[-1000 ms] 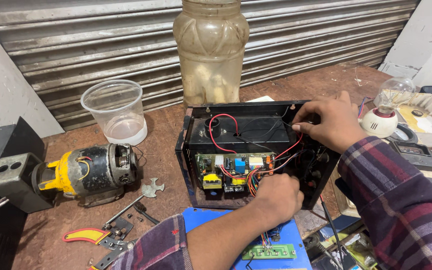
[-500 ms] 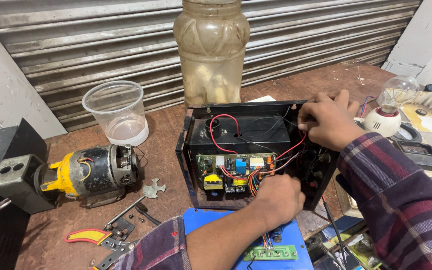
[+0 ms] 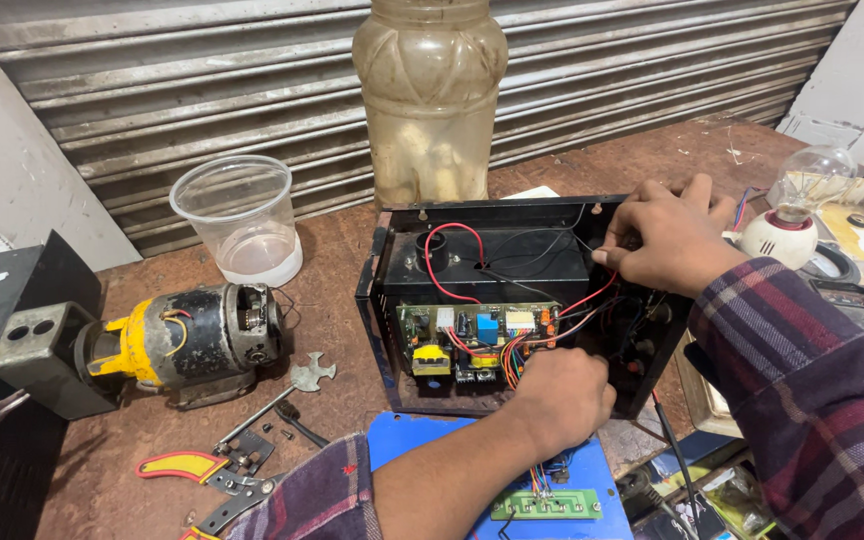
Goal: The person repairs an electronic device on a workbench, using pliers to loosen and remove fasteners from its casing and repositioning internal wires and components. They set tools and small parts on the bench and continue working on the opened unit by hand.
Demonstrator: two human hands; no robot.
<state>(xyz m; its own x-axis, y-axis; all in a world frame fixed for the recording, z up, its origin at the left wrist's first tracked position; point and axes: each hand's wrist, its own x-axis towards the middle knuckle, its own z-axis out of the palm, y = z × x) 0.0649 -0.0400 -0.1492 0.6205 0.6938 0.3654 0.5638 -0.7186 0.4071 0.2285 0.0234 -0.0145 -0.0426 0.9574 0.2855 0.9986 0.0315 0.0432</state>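
Hands, two: left hand grips one black case, right hand pinches wire.

motor L of case | jar behind (cup L) | bulb R

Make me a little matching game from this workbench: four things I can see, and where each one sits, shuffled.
Things:
1. clear plastic cup
2. light bulb
3. old motor
4. small green board

Places:
A. far right, beyond the right hand
B. on the blue plate by the near edge, below the left hand
C. back left, near the metal shutter
D. left of the open black case, lying on its side

Pairs: 1-C, 2-A, 3-D, 4-B
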